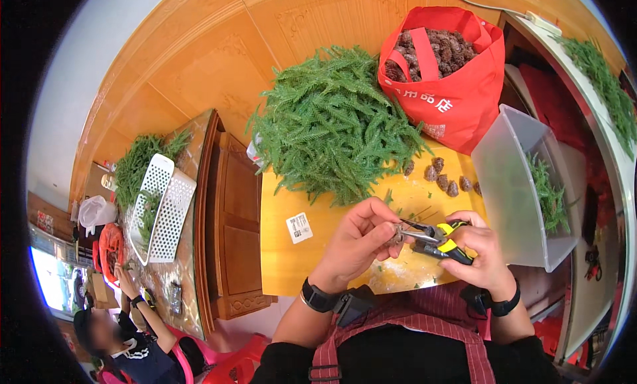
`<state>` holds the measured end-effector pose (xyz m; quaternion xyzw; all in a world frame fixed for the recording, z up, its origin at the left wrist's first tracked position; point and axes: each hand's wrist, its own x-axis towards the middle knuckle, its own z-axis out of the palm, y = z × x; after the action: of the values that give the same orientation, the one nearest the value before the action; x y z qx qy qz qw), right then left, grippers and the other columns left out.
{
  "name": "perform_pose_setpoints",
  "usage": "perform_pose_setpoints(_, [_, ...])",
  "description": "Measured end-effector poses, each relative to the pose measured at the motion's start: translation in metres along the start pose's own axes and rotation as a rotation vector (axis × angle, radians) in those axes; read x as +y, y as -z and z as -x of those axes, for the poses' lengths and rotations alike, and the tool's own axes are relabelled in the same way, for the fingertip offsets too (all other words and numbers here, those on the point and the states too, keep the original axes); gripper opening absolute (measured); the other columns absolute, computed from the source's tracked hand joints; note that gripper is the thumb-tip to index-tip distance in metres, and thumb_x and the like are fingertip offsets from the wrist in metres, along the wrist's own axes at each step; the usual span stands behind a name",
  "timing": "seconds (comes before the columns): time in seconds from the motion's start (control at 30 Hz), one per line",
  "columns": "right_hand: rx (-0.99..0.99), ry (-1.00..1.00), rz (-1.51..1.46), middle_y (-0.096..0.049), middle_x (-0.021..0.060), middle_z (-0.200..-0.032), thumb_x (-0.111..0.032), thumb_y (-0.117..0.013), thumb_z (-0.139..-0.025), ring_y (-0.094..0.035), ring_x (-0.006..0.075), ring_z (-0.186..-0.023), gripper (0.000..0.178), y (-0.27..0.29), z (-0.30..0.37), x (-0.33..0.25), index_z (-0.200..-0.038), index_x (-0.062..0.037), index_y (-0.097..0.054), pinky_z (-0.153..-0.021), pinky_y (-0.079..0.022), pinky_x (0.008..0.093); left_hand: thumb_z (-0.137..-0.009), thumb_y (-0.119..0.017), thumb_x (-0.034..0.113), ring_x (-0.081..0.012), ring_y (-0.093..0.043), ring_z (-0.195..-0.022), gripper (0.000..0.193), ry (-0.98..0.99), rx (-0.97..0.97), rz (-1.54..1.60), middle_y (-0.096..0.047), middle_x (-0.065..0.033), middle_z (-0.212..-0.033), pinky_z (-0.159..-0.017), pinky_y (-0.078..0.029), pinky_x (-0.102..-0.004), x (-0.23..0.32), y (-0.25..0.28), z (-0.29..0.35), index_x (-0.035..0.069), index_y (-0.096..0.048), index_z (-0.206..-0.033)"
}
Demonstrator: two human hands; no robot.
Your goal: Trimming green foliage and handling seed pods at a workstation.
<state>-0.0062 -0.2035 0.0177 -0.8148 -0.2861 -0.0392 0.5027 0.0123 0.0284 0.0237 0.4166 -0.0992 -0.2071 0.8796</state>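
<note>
My left hand (355,243) pinches a small brown pine cone (397,236) between thumb and fingers above the front of the yellow table (282,268). In my right hand (481,250) is a pair of pliers (453,240) with black and yellow handles. Their metal jaws point left and meet the pine cone; whether they bite on it is too small to tell. A thin dark strand shows beside the jaws. Farther back, several loose pine cones (443,178) lie on the table, near a big heap of green artificial pine sprigs (332,125).
A red bag (458,115) full of pine cones stands at the back right. Beside it tilts a translucent plastic bin (514,198) with sprigs inside. A white label (299,228) lies on the table. At left, another person (142,337) sits by a table holding a white basket (174,215).
</note>
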Motion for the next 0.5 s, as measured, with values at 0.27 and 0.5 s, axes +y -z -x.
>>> perform_pose_setpoints(0.27, [0.043, 0.074, 0.179, -0.058, 0.0085, -0.069, -0.011, -0.072, -0.059, -0.056, 0.0326, -0.087, 0.022, 0.0001, -0.0037, -0.0050, -0.067, -0.0020, -0.054, -0.076, -0.043, 0.0389, -0.084, -0.062, 0.021, -0.0117, -0.052, -0.057, 0.022, -0.020, -0.024, -0.018, -0.062, -0.0129, -0.082, -0.043, -0.033, -0.0171, -0.0017, 0.0031, -0.0011, 0.005, -0.048, -0.091])
perform_pose_setpoints(0.5, [0.006, 0.072, 0.213, -0.059, 0.0084, -0.072, -0.013, -0.075, -0.060, -0.056, 0.0288, -0.087, 0.022, 0.0068, -0.0017, -0.0059, -0.073, -0.0032, -0.060, -0.076, -0.045, 0.0366, -0.084, -0.062, 0.020, -0.0116, -0.053, -0.057, 0.021, -0.037, -0.045, -0.073, -0.062, -0.0131, -0.082, -0.043, -0.034, -0.0173, -0.0032, 0.0044, -0.0009, 0.005, -0.050, -0.091])
